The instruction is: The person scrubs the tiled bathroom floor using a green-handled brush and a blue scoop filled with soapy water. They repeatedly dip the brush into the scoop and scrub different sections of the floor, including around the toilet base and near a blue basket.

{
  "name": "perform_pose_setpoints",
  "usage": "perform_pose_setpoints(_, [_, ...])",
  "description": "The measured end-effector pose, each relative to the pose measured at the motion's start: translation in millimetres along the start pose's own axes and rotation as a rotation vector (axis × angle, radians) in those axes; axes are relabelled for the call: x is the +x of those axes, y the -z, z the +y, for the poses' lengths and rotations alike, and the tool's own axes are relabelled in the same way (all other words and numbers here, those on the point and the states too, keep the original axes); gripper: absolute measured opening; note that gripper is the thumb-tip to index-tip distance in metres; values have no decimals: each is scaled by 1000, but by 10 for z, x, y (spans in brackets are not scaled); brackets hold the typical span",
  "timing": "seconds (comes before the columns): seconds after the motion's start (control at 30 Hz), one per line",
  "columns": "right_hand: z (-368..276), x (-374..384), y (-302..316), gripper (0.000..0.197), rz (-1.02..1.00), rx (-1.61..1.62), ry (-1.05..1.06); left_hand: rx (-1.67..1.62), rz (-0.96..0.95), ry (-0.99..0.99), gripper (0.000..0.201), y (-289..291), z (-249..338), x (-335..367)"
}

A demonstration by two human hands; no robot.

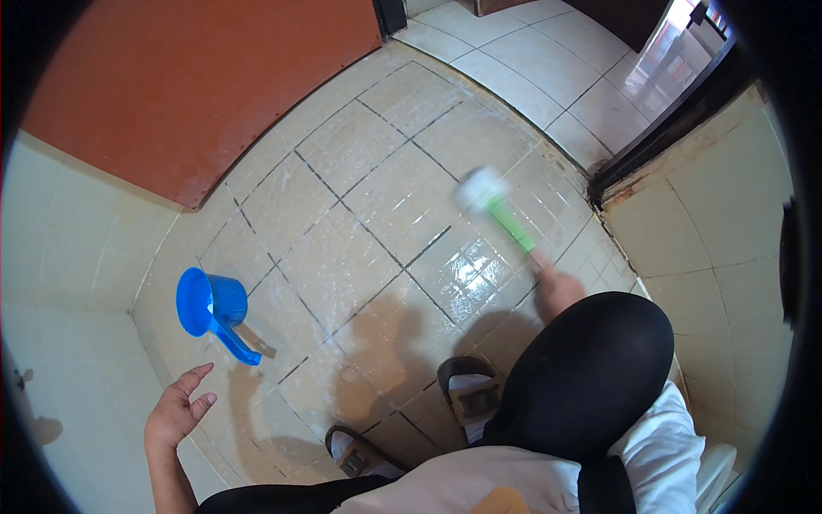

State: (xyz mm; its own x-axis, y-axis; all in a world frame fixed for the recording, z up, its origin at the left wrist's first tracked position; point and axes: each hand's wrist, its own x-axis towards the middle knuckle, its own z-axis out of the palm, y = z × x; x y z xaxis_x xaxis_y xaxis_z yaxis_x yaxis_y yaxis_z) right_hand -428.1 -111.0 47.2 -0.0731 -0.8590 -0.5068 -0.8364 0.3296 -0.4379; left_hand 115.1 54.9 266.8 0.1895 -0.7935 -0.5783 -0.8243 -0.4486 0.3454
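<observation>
Your right hand is closed around the near end of a green-handled scrub brush; the fingers are blurred and the wrist hides behind your bent right knee. Brush position: front right over the tiled floor, white head pointing away from you, toward the doorway. The head is too blurred to tell whether it touches the tiles. Gripping at the handle's end probably buys reach, leaving the whole length between your hand and the wet surface.

Your left hand is empty and open, fingers spread, thumb apart, held out at your left side. Judgement: it likely serves as a counterweight to the right arm's reach.

Nearest to it, not touching: a blue water dipper. It appears to stand on its base, mouth up, handle angled toward your side, which would suit a pick-up by that hand. Its place by the left wall leaves the middle tiles clear of the brush.

Wet sheen shows brightest just below the brush. Your sandals are planted apart, near your body, presumably for footing on slick tile. An orange-brown door stands at upper left.
</observation>
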Motion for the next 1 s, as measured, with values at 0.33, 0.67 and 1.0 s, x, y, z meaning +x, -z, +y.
perform_pose_setpoints(0.33, [-431,-341,-530,36,-222,-268,488,9,-5,-2,50,25,-29,74])
perform_pose_setpoints(0.67, [-829,1130,215,50,255,-310,407,-70,41,109,50,55,-278,-88])
perform_pose_setpoints(1.0, [-1525,-3,-720,54,-718,-614,801,-110,20,189,49,33,-327,-122])
